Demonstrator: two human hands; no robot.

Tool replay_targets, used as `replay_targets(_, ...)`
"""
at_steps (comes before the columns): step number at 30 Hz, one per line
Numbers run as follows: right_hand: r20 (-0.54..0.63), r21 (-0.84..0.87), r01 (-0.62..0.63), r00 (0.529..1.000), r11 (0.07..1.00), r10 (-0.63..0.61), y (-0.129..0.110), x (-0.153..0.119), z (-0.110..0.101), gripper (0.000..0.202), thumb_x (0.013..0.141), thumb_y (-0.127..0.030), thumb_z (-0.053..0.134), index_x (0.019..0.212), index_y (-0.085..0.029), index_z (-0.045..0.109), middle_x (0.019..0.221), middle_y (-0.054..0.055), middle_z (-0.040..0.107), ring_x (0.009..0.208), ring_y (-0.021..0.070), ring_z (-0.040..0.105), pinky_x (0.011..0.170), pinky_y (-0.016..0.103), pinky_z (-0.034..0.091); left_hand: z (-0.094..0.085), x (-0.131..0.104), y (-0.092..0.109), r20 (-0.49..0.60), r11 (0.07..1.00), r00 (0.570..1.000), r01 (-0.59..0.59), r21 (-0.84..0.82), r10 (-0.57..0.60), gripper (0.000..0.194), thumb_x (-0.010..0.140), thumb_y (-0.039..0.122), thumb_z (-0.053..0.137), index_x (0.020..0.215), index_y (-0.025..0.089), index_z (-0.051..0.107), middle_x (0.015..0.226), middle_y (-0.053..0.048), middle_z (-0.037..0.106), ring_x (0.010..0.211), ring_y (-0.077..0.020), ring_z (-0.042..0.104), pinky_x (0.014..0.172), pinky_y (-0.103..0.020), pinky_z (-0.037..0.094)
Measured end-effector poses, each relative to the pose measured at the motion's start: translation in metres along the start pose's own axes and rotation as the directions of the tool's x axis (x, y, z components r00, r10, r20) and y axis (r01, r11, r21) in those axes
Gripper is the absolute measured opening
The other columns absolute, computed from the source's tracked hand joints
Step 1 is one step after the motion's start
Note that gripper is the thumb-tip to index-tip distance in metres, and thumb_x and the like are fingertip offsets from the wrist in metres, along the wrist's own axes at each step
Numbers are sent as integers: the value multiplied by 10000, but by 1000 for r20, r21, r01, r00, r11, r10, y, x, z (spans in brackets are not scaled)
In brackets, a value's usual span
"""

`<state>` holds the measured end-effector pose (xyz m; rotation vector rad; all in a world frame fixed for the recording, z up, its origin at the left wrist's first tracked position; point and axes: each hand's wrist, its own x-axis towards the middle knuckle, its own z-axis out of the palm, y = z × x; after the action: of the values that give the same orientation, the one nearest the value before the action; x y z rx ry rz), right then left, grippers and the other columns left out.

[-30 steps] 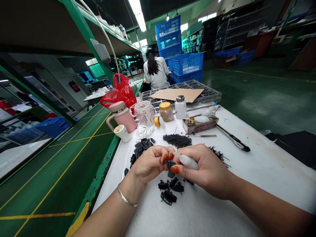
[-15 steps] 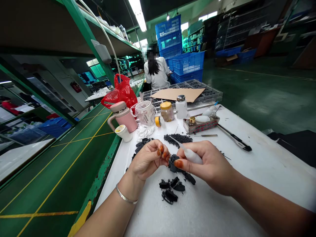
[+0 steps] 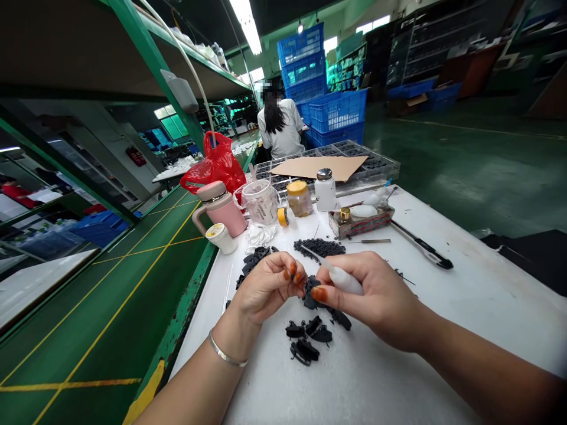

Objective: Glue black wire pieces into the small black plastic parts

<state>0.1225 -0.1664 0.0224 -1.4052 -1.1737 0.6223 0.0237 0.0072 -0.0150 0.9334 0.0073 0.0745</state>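
Observation:
My right hand (image 3: pixel 376 292) is closed around a white squeeze bottle (image 3: pixel 346 281), its thin nozzle pointing up and left. Fingertips of my left hand (image 3: pixel 270 283) are pinched together; whatever sits between them is too small or hidden to name. Between the two hands is a black moulded part (image 3: pixel 311 298), partly covered by my right thumb; I cannot tell which hand touches it. Beyond the nozzle lies a heap of small black rings (image 3: pixel 325 247). Several similar black parts (image 3: pixel 305 351) lie on the white tabletop nearer me, and a further pile (image 3: pixel 254 260) is behind my left hand.
Along the back stand a pink mug (image 3: pixel 228 215), a clear plastic jug (image 3: pixel 261 203), a yellow-lidded jar (image 3: pixel 299 199) and a white metal-capped bottle (image 3: pixel 325 192). A small box (image 3: pixel 367 223) holds bottles. Black-handled tweezers (image 3: pixel 420 245) lie right. A person (image 3: pixel 281 127) sits beyond.
The left fingertips shift very slightly, and the nozzle tip in my right hand moves a little to the left. The parts on the table stay where they were.

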Motion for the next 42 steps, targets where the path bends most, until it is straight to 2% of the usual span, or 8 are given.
replay_targets(5,-3,-27,3,1000,1000,-3,0,0,0,282,823,-352,647,663,-135,566,565,-33,406,539,99,342,483,212,269,2,0,-1,-26,1000,1000,7,19,-6,246,712,159,784,739,100,547,770,-24,560,714,-108,578,631,-177,521)
replay_targets(17,8,-36,28,1000,999,-27,-1,0,0,193,835,-248,592,683,-129,595,563,-35,420,534,93,358,483,206,279,3,0,-3,25,1000,1000,-5,6,5,187,799,133,690,750,111,511,761,-25,513,713,-105,531,638,-184,481)
replay_targets(21,22,2,42,999,999,-42,-1,0,0,185,829,-215,596,663,-134,581,557,-38,414,525,88,356,478,198,274,4,0,-3,44,1000,999,-13,18,12,228,789,181,712,737,111,500,778,-26,493,721,-112,514,631,-194,462)
replay_targets(26,33,36,66,997,997,-68,0,1,1,174,825,-189,600,660,-141,571,561,-45,414,523,82,351,474,192,266,5,1,-5,14,998,1000,-7,60,6,309,744,258,764,713,109,496,773,-26,478,706,-114,502,630,-199,436)
replay_targets(30,32,28,37,999,999,-38,0,2,2,223,811,-186,612,617,-140,511,546,-53,388,512,74,326,462,191,252,5,1,-5,14,997,1000,-10,78,9,304,742,251,763,703,105,499,764,-31,470,721,-126,509,638,-209,428)
replay_targets(36,34,44,25,999,999,-27,1,2,2,210,808,-180,607,620,-141,521,550,-54,396,511,73,331,456,191,248,7,1,-5,38,998,999,-15,65,12,275,761,225,743,702,103,503,759,-30,471,721,-126,513,632,-207,429)
replay_targets(42,42,42,8,999,999,-10,0,1,2,216,817,-204,596,623,-141,523,544,-51,387,509,77,327,459,199,247,7,1,-5,4,995,1000,3,98,-3,324,723,264,780,698,103,499,759,-32,475,701,-121,494,621,-206,420)
